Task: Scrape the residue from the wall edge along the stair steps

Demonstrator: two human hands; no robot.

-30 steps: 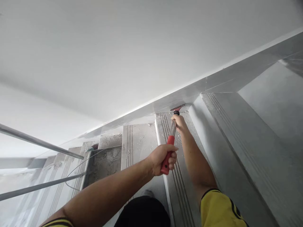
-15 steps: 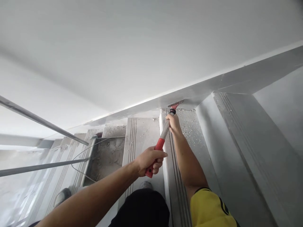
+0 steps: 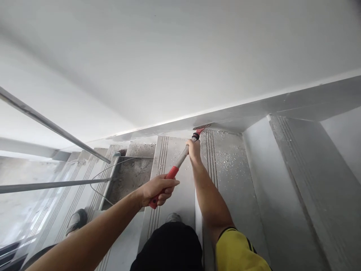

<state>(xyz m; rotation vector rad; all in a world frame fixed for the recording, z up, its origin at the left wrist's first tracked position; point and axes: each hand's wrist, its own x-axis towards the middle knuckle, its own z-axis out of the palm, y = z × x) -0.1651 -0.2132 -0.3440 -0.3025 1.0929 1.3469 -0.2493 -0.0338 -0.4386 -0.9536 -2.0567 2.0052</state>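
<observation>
A long-handled scraper point(image 3: 183, 156) with a red grip, grey shaft and red head slants up across the stairs. My left hand point(image 3: 160, 191) is closed round its red grip at the lower end. Farther up, my right hand point(image 3: 194, 150) wraps the shaft just below the black collar. The blade meets the grey skirting point(image 3: 234, 116) along the foot of the white wall, above a stair tread point(image 3: 232, 162) strewn with pale chips. Fingers of the right hand are partly hidden by its back.
Down the stairs to the left stands a dustpan-like tray point(image 3: 135, 175) holding grey debris, with a thin wire loop beside it. Two metal rails point(image 3: 56, 128) reach in from the left. A shoe point(image 3: 76, 221) rests on a lower step; risers point(image 3: 262, 150) climb to the right.
Both hands and the scraper have moved left along the skirting, the blade shifting toward the tread's front edge. The view has swung slightly. Both grips are unchanged.
</observation>
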